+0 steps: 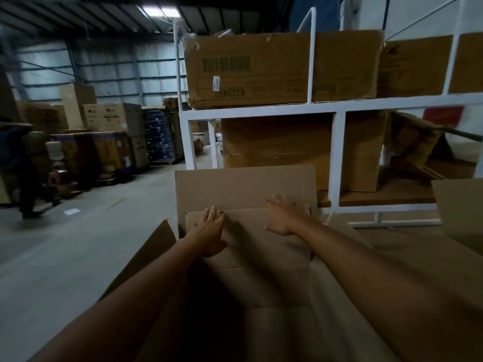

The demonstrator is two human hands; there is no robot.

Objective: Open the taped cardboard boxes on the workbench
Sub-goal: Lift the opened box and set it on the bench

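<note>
— Where is the cardboard box (251, 259)?

— Right in front of the person, filling the view from the centre down to 6 o'clock. Its top is open: the far flap (245, 186) stands upright at 12 o'clock, and a side flap (149, 249) leans outward at 8 o'clock.

— And the arms?

— Both are bare and stretched straight forward into the box, running roughly parallel.

— What are the hands doing?

— The left hand (209, 231) lies palm down on an inner cardboard panel, fingers straight and close together, tips at the panel's top edge. The right hand (285, 215) rests on the same panel towards 1 o'clock, fingers spread. It is blurred, but neither hand appears to grip anything. They stay apart from each other.

— Anything behind?

— A white rack (337, 152) holding large cartons (261, 71) at 12 to 2 o'clock. At 10 o'clock, stacked boxes (112, 118) stand on the floor (78, 244).
</note>
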